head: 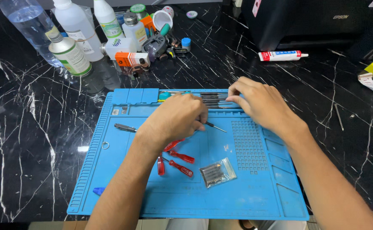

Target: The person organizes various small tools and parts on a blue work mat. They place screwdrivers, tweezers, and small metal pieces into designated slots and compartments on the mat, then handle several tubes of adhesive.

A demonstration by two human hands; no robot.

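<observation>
Left hand (176, 117) grasps a small screwdriver (215, 126), right hand (259, 102) pinches tools (214, 100) above a clear packet (217, 172)

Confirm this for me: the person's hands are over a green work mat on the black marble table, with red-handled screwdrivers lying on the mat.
Not quite: the work mat is blue, not green, as the head view shows. The rest holds: the left hand and right hand are over it on the black marble table, and the red-handled screwdrivers lie on the mat.

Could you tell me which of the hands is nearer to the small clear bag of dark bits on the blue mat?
Left. The left hand sits just above and left of the clear bag; the right hand is farther up, at the row of tools along the mat's top edge.
</observation>
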